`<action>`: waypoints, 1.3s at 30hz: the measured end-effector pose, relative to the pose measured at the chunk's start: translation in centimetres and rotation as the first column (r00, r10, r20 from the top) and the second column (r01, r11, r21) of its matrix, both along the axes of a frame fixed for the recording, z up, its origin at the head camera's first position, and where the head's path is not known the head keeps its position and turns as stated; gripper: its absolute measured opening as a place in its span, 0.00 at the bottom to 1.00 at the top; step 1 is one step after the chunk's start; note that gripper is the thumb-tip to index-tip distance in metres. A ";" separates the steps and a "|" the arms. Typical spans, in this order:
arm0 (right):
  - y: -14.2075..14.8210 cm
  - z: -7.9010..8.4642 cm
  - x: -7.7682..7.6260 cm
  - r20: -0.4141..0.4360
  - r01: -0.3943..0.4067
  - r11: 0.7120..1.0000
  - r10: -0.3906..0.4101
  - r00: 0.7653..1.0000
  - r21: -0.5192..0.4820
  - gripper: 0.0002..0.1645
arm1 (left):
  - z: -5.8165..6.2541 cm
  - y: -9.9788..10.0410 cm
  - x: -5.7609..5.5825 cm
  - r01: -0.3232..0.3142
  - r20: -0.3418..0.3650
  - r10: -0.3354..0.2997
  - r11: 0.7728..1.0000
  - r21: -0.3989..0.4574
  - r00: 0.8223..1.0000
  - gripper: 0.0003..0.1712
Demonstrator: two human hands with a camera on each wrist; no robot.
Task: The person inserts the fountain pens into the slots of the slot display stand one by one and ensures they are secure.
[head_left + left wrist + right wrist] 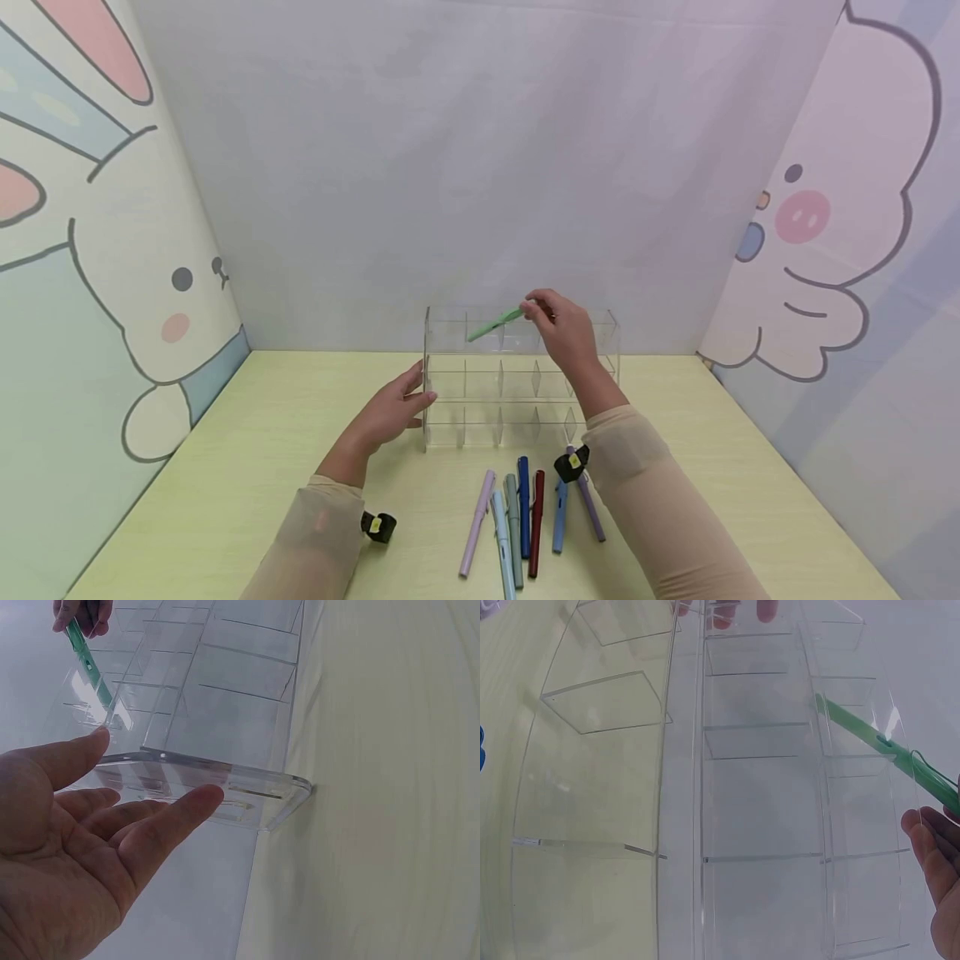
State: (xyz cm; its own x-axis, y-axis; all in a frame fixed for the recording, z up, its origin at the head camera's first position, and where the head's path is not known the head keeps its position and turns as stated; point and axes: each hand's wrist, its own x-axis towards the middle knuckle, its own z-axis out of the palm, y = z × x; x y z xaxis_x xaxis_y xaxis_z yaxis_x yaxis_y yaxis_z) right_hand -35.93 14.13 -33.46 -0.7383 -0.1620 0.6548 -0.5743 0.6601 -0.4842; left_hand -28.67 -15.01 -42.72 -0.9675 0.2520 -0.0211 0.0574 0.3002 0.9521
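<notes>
A clear acrylic pen rack (480,387) with three tiers of small compartments stands on the table. My right hand (562,327) pinches a green pen (495,323) by one end, holding it slanted over the top tier. In the right wrist view the pen's clip (930,766) shows near the fingers. At the rack's left side is my left hand (393,407), its fingers spread along the end panel (270,787). The left wrist view shows that palm (67,862) turned up with nothing in the grasp.
Several pens lie in front of the rack: lilac (477,523), light blue (502,542), grey-green (513,529), dark blue (523,508), dark red (536,525), blue (560,518) and purple (592,510). A pale cloth wall (465,183) rises behind the table (225,467).
</notes>
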 end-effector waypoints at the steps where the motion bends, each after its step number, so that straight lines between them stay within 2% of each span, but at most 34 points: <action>1: 0.0 0.0 0.0 0.002 0.000 1.000 0.000 1.000 0.002 0.19 | 0.0 0.0 0.0 -0.001 -0.001 0.001 1.000 -0.001 1.000 0.41; 7: 0.1 0.0 0.3 0.010 -0.002 1.000 0.002 1.000 0.006 0.24 | 0.0 0.0 0.0 0.001 0.003 -0.001 1.000 0.000 1.000 0.41; 15: 0.5 -0.1 0.5 0.043 -0.037 0.998 0.039 0.998 -0.041 0.39 | 0.0 0.1 0.1 0.001 0.003 -0.001 1.000 -0.011 1.000 0.41; 21: 1.3 -0.9 1.2 0.079 -0.176 0.976 0.187 0.979 -0.129 0.49 | 0.0 0.2 0.0 0.011 0.006 -0.011 1.000 -0.015 1.000 0.41; 24: 1.6 -1.5 1.8 0.059 -0.263 0.960 0.269 0.961 -0.092 0.56 | 0.1 0.1 0.0 0.010 0.000 -0.010 1.000 -0.018 1.000 0.41; 26: 1.8 -1.9 2.2 0.049 -0.286 0.957 0.288 0.956 -0.057 0.60 | 0.1 0.1 0.0 0.012 -0.003 -0.012 1.000 -0.015 1.000 0.41; 31: 2.7 -3.1 3.0 0.037 -0.257 0.966 0.258 0.965 -0.024 0.63 | 0.0 0.1 0.0 0.029 0.000 -0.029 1.000 -0.005 1.000 0.41; 39: 4.7 -4.3 5.0 0.050 -0.227 0.973 0.229 0.972 -0.039 0.63 | -0.2 0.0 -0.1 0.019 -0.006 -0.019 1.000 -0.012 1.000 0.41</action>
